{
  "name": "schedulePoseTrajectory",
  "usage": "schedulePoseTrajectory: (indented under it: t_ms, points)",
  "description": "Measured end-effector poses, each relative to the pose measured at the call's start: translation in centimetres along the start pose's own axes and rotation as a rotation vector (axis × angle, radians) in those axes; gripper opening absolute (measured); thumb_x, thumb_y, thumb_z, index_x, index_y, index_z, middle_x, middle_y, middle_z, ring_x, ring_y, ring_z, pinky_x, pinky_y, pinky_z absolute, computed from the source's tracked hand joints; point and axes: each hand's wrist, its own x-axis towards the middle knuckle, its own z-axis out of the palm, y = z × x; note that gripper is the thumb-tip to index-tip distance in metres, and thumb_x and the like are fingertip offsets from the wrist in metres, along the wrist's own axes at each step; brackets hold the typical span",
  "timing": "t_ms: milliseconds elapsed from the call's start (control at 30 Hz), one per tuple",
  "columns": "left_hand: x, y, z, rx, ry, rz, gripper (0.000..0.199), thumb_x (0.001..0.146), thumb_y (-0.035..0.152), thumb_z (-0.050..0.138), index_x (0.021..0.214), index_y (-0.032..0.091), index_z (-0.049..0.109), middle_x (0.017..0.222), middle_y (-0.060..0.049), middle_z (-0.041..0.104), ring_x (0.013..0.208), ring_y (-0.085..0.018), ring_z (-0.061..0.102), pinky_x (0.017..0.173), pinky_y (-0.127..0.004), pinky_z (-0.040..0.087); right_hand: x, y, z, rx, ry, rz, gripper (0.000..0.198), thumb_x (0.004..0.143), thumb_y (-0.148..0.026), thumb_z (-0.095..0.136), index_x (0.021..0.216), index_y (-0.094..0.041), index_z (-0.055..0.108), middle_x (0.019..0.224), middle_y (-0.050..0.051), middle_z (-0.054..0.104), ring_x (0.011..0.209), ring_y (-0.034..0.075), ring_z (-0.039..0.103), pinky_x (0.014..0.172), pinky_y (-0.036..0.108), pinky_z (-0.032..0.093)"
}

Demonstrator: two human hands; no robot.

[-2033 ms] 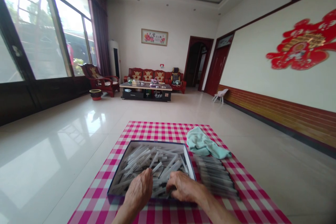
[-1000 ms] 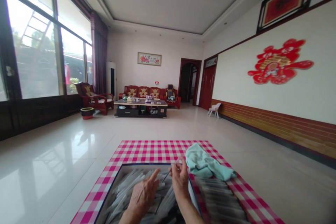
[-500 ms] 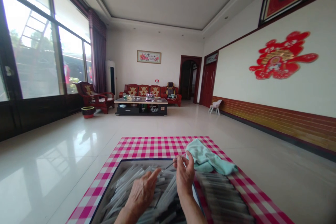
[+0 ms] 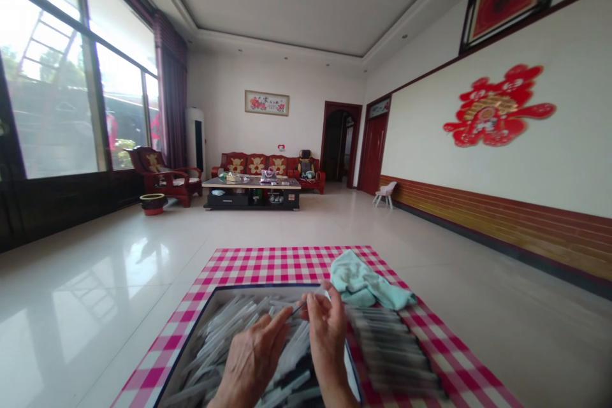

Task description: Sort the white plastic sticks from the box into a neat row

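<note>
Over the box, a thin dark rod [image 4: 299, 308] spans the small gap between my hands; its exact kind is too small to make out. My left hand [image 4: 258, 354] has its fingers closed at the rod's lower left end. The fingers of my right hand [image 4: 327, 325] pinch its upper right end. Beneath both hands lies a shallow box [image 4: 239, 288] with a dark blue rim, holding a heap of clear and whitish plastic tubes [image 4: 220, 338]. To the right of it, a row of slender, dark-and-clear stick-like pieces [image 4: 394, 350] lies side by side, blurred.
A pink-and-white checked cloth [image 4: 268, 264] covers the table. A mint-green towel [image 4: 366, 280] lies crumpled beyond the row of pieces. Farther off stand a low coffee table [image 4: 251, 185], a red wooden sofa [image 4: 258, 162] and a small pale chair [image 4: 385, 194].
The view has turned slightly right, so everything sits a little farther left. My hands have come closer together, and less of the dark rod shows between them.
</note>
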Motion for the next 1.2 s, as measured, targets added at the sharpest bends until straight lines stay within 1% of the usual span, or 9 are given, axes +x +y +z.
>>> schedulePoseTrajectory:
  t_ms: [100,167,267,367,633,833,967,1067,1200]
  points:
    - [-0.6,-0.3,-0.3,0.056,0.111,0.017,0.030,0.096,0.034,0.038,0.113,0.028,0.062,0.072,-0.001,0.065,0.064,-0.014,0.065,0.053,-0.021,0.045,-1.0,0.0,-0.4,-0.066,-0.081,0.079,0.042,0.073,-0.056,0.062,0.091,-0.018,0.060,0.074,0.006,0.069,0.066,0.021,0.065,0.060,0.029,0.053]
    - [-0.7,-0.6,-0.4,0.087,0.158,0.054,0.028,0.095,0.034,0.040,0.111,0.027,0.063,0.073,-0.001,0.065,0.068,-0.015,0.064,0.056,-0.022,0.046,-1.3,-0.5,-0.5,-0.127,-0.189,0.120,0.040,0.073,-0.057,0.063,0.080,-0.017,0.064,0.067,0.006,0.068,0.062,0.020,0.063,0.058,0.027,0.051]
    - [-0.5,-0.9,-0.7,0.113,0.177,0.110,0.028,0.095,0.032,0.041,0.116,0.028,0.059,0.074,0.000,0.064,0.068,-0.015,0.063,0.057,-0.022,0.045,-1.5,-1.7,-0.4,-0.170,-0.352,0.149,0.037,0.074,-0.053,0.064,0.077,-0.016,0.068,0.066,0.004,0.068,0.062,0.019,0.063,0.057,0.025,0.050]
    - [-0.1,-0.9,-0.8,0.116,0.175,0.121,0.027,0.095,0.034,0.042,0.116,0.029,0.059,0.070,0.001,0.063,0.064,-0.014,0.062,0.054,-0.022,0.043,-1.5,-2.6,-0.2,-0.176,-0.402,0.147,0.033,0.075,-0.049,0.065,0.076,-0.016,0.070,0.069,0.004,0.070,0.066,0.019,0.064,0.062,0.025,0.051]
    - [-0.2,-0.9,-0.7,0.069,0.141,0.062,0.022,0.095,0.033,0.042,0.098,0.027,0.063,0.070,0.001,0.062,0.065,-0.015,0.060,0.058,-0.024,0.041,-0.8,-2.1,-1.4,-0.274,-0.601,0.105,0.030,0.088,-0.037,0.054,0.102,-0.019,0.072,0.079,0.005,0.072,0.076,0.020,0.066,0.070,0.028,0.052]
    - [-0.7,-1.7,-1.3,0.117,0.090,0.037,0.024,0.095,0.036,0.042,0.095,0.027,0.064,0.071,0.001,0.063,0.067,-0.015,0.061,0.059,-0.024,0.040,-1.2,-3.3,-1.7,-0.329,-0.791,-0.026,0.033,0.088,-0.019,0.048,0.114,-0.026,0.067,0.112,0.004,0.067,0.103,0.018,0.062,0.094,0.030,0.046]
    - [-0.7,-2.3,-2.2,0.148,0.056,-0.040,0.025,0.095,0.038,0.042,0.091,0.028,0.066,0.071,0.002,0.064,0.068,-0.015,0.062,0.060,-0.023,0.041,-1.6,-2.5,-1.6,-0.444,-0.748,-0.035,0.040,0.088,-0.017,0.045,0.126,-0.024,0.057,0.113,0.006,0.066,0.104,0.018,0.062,0.094,0.031,0.046]
    - [-0.8,-2.6,-2.8,0.134,0.074,-0.132,0.026,0.093,0.037,0.043,0.086,0.028,0.066,0.071,0.002,0.065,0.069,-0.014,0.063,0.062,-0.022,0.042,-1.3,-1.3,-2.0,-0.626,-0.671,-0.097,0.037,0.085,-0.016,0.045,0.118,-0.018,0.061,0.106,0.008,0.068,0.100,0.020,0.063,0.091,0.033,0.047]
    - [-0.9,-2.7,-3.5,0.092,0.106,-0.212,0.025,0.091,0.034,0.045,0.081,0.027,0.067,0.070,0.002,0.066,0.068,-0.014,0.064,0.060,-0.020,0.040,-0.4,-0.4,-3.1,-0.830,-0.662,-0.149,0.033,0.083,-0.013,0.043,0.106,-0.017,0.067,0.102,0.009,0.068,0.096,0.020,0.063,0.087,0.030,0.047]
